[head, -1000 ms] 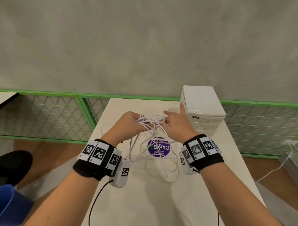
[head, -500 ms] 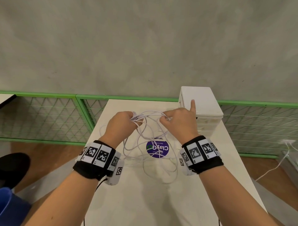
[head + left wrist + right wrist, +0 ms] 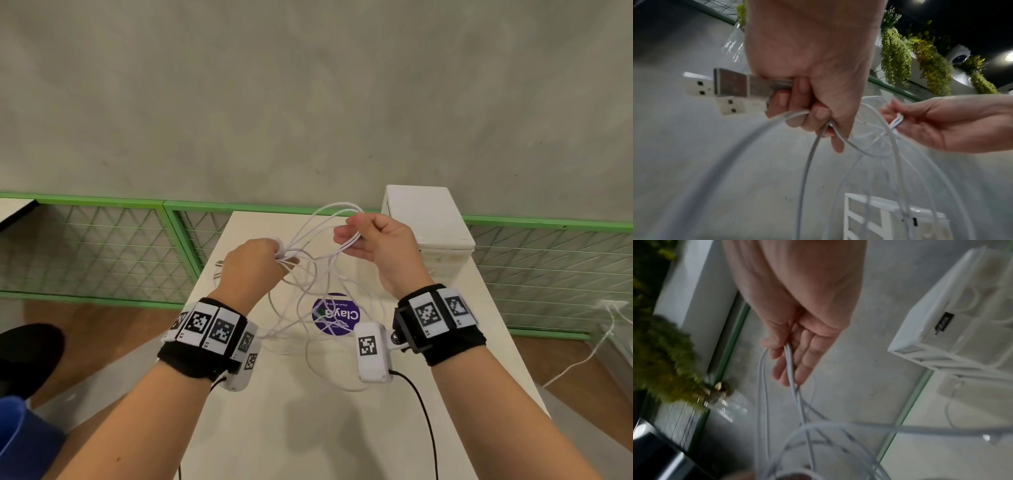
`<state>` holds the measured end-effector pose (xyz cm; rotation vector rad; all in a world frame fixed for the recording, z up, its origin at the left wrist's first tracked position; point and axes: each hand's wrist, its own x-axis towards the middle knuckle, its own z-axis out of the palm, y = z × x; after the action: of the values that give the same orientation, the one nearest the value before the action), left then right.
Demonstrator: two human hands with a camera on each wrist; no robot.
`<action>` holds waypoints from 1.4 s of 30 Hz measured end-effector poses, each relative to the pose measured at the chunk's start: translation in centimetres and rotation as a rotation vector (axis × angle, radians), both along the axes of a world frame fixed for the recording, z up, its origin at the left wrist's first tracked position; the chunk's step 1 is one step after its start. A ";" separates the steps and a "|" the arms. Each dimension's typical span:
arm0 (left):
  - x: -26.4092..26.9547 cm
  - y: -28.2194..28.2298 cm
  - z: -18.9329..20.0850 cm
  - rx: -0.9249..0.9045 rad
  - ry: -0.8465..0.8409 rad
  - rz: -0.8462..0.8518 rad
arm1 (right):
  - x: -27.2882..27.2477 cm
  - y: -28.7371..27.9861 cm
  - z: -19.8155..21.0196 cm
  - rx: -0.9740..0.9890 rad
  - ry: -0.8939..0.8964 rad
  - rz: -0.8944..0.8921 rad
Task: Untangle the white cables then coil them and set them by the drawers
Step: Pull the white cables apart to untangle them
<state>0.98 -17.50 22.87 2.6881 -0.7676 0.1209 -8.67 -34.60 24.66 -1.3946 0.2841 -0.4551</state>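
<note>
Thin white cables (image 3: 308, 284) hang in tangled loops between my two hands above the white table (image 3: 308, 428). My left hand (image 3: 255, 262) grips a bunch of strands in a fist; several USB plugs (image 3: 729, 84) stick out of its side. My right hand (image 3: 375, 240), raised higher and nearer the drawers, pinches a few cable strands (image 3: 789, 353) between thumb and fingers. The loose loops (image 3: 329, 359) trail down onto the table. The white drawer unit (image 3: 424, 219) stands at the table's far right corner, just behind my right hand.
A round purple sticker (image 3: 337, 313) lies on the table under the cables. A green mesh railing (image 3: 102, 246) runs behind the table against a grey wall. A blue object (image 3: 20, 442) and a black object (image 3: 27, 353) are on the floor at left. Another white cord (image 3: 596, 346) trails at right.
My right hand has lifted up and turned, pulling a loop of cable away from the left hand. The left hand kept its grip and rose slightly.
</note>
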 end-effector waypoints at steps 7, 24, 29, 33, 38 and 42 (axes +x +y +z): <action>2.8 2.2 0.1 -0.070 -0.072 0.181 | -0.5 -1.3 -1.0 -0.084 0.046 0.094; 3.1 2.2 1.3 -0.245 0.308 0.136 | -2.3 -4.7 -4.4 -0.953 0.507 0.242; 2.9 2.1 1.5 -0.205 0.304 0.140 | -1.9 -4.5 -5.2 -1.002 0.590 0.242; 2.2 2.2 1.0 -0.215 0.286 0.154 | -2.0 -4.8 -5.1 -0.837 0.531 0.192; 0.7 1.1 0.8 -0.342 0.334 0.072 | -1.4 -3.6 -5.3 -0.827 0.552 0.290; -0.1 0.1 0.7 -0.364 0.326 0.038 | -1.0 -2.1 -5.5 -0.788 0.488 0.356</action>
<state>0.85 -17.41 23.58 2.2980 -0.5343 -0.1517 -9.70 -36.71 19.13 -2.2797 0.2488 0.1087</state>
